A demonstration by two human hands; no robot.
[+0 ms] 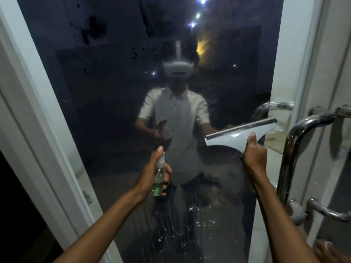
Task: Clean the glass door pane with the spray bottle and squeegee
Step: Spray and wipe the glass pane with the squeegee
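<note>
1. Head view: lower centre, the left hand [152, 173] grasps the spray bottle [158, 179], forefinger on its top, nozzle toward the glass pane [114, 111].
2. Right of centre, the right hand [253, 155] grips the squeegee [241, 132]; its blade runs crosswise, tilted up to the right, against or just off the pane beside the door handle [296, 141].

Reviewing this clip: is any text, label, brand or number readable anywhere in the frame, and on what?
None readable.
Spray bottle, held in the left hand: no label visible.
Squeegee, held in the right hand: plain, no marking.
Headset reflected in the glass pane: no legible brand.
</note>
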